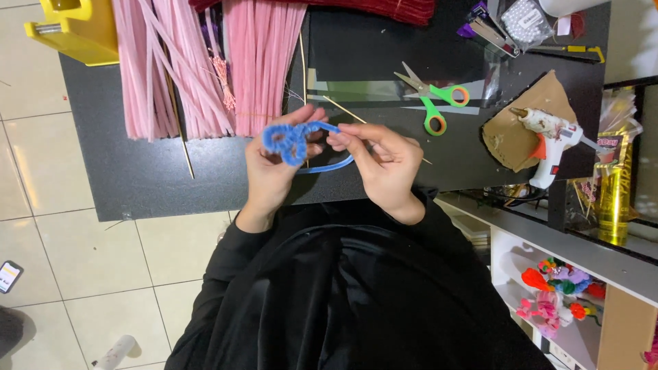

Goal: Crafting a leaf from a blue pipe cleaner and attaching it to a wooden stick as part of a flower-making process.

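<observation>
**Both hands on a blue pipe cleaner above the black table**

The left hand and the right hand meet over the near edge of the table. Between them is a blue pipe cleaner, held in the air just above the mat. Its left part is curled into small loops, pinched by the left fingers; a straight stretch runs right to the right fingers, which grip it at the tips, and the loose end curves back under the hands. Both hands are closed on the pipe cleaner.

Behind the hands lie bundles of pink pipe cleaners, with a dark red bundle at the far edge. Green-handled scissors lie to the right, well apart from the hands. Further right a glue gun rests on a piece of cardboard. A thin wooden stick lies by the pink bundles, and a yellow box sits at the far left corner
</observation>
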